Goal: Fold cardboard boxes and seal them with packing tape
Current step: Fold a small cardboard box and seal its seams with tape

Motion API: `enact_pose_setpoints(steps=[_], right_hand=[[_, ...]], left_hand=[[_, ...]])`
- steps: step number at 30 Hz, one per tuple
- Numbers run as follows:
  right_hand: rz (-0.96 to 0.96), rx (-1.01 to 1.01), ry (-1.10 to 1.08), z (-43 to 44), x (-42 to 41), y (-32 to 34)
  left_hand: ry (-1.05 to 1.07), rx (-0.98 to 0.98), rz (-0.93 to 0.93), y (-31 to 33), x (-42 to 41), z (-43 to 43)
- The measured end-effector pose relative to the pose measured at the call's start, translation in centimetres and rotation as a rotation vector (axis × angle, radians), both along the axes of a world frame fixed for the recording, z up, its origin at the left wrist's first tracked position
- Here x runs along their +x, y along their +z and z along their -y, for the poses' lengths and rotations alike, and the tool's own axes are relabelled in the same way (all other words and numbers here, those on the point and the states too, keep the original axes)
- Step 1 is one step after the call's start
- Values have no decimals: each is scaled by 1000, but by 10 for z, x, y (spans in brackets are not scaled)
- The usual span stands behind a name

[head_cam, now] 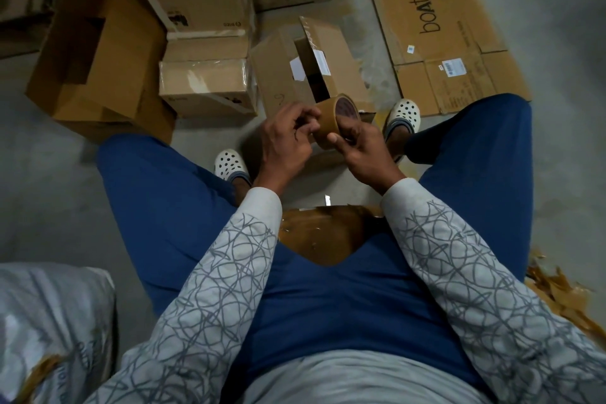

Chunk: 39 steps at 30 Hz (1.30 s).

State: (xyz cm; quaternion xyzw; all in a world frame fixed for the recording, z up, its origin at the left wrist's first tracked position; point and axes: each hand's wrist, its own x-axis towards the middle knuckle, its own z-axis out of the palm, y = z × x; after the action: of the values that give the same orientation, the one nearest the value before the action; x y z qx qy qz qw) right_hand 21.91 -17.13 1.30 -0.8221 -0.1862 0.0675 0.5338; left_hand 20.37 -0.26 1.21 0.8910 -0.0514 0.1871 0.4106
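Brown tape, brown card, grey floor.
The tape roll is smooth, shiny brown plastic. Just behind it the open box is dull, rough cardboard. Left of the tape roll a shut box shines glossy along its top. Near the tape roll, the shoes are smooth plastic and the floor is matt, rough concrete.
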Motion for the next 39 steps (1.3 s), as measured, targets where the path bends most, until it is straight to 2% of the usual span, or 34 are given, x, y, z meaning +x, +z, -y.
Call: enact_pose_setpoints(steps=[13,25,31,39], right_hand=[[11,36,5,4,2,3],[-98,62,-45,7,-5,-1],[-68,43,-45,4,-5,0],[126,-296,37,0,0,-1]], left_hand=[[27,19,91,-2,2,-6],[-46,8,17,-12,5,-1],[0,33,44,-12,-5,6],[68,130,65,-9,-6,0]])
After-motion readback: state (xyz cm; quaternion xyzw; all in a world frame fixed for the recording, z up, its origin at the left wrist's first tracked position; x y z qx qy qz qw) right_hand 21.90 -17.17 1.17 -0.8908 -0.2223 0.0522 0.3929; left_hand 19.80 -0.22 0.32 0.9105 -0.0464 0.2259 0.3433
